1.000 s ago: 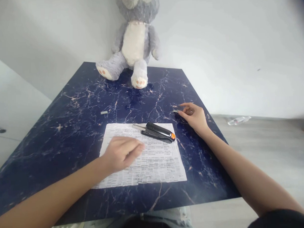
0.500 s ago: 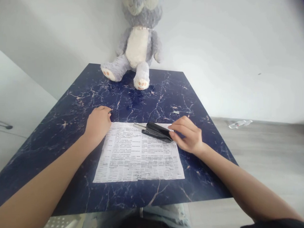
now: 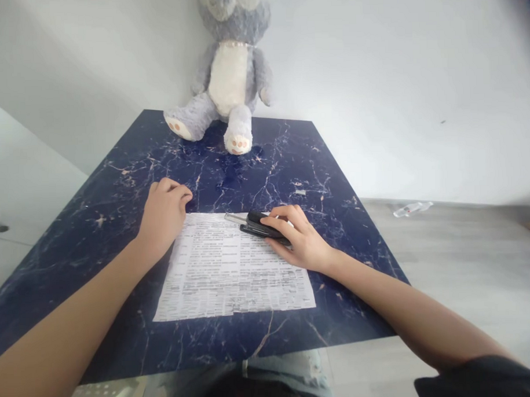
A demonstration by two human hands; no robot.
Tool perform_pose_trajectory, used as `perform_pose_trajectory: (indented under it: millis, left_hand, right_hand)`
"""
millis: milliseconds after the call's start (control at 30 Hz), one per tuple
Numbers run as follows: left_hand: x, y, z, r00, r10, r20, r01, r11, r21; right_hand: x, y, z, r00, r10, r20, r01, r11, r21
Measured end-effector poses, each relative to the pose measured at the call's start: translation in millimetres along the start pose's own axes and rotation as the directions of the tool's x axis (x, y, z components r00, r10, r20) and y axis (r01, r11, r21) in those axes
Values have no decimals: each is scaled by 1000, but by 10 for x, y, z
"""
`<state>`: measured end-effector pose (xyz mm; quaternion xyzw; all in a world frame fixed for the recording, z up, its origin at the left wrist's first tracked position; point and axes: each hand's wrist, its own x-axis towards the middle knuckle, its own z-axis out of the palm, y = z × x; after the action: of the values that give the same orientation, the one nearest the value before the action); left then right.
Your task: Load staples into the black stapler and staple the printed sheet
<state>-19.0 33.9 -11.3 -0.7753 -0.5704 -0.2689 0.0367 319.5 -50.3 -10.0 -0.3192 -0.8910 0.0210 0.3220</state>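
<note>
My right hand is closed around the rear of a black stapler, covering its back end. A thin metal piece sticks out from the stapler's left end. The stapler lies on the upper part of a printed sheet of paper. Beyond my right hand, a small staple strip rests on the table. My left hand is at the sheet's upper left corner with its fingers curled together. Whatever may be in those fingers is hidden.
The dark blue marble-patterned table has its near edge close to my lap. A grey plush toy sits at the far edge against the wall. A clear plastic bottle lies on the floor to the right.
My right hand left the staple strip on the right and moved left onto the stapler. My left hand moved from above the paper to where another small strip lay, which is now out of sight.
</note>
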Motion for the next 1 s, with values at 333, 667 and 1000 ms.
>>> perform_pose_trajectory:
  millis: [333, 667, 1000]
  left_hand:
    - [-179, 538, -126, 994, 93, -52, -106, 901, -421]
    - [-232, 622, -73, 952, 304, -43, -280, 801, -530]
    - [-269, 645, -3, 926, 376, -33, -333, 771, -543]
  right_hand:
    - [13, 15, 15, 994, 107, -29, -104, 991, 86]
    - [35, 25, 39, 981, 177, 77, -191, 952, 239]
    - [-34, 64, 83, 973, 213, 89, -229, 935, 270]
